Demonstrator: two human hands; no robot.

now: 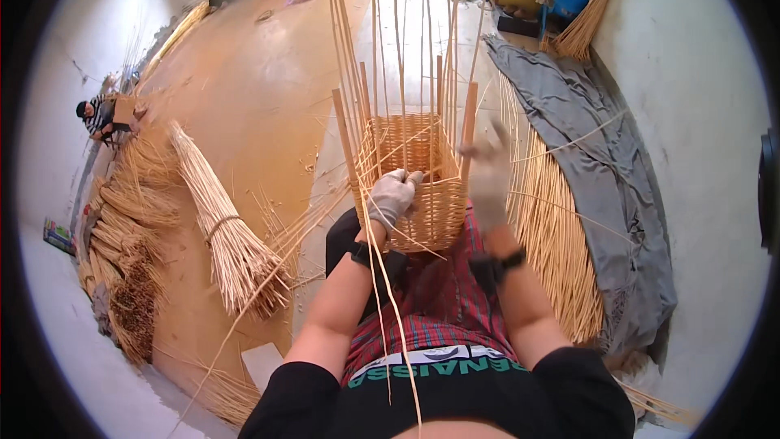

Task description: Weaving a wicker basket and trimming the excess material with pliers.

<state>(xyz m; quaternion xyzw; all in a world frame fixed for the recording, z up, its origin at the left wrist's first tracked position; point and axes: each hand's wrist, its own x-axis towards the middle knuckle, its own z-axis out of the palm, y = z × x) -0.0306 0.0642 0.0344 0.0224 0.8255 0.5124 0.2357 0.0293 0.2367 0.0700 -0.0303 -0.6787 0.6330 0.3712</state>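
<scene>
Mid-frame basket (437, 215) looks light, springy; take its rim (453, 182), where left hand (394, 193) clamps; right hand (490, 179) blurs, its grip I cannot tell.

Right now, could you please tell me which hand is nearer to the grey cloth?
Right. The right hand, blurred, is beside the basket's right side, to the left of the grey cloth. The left hand is at the basket's near side, farther from the cloth.

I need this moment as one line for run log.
left hand: at woven basket; right hand: blurred, beside basket; corner posts: upright
</scene>
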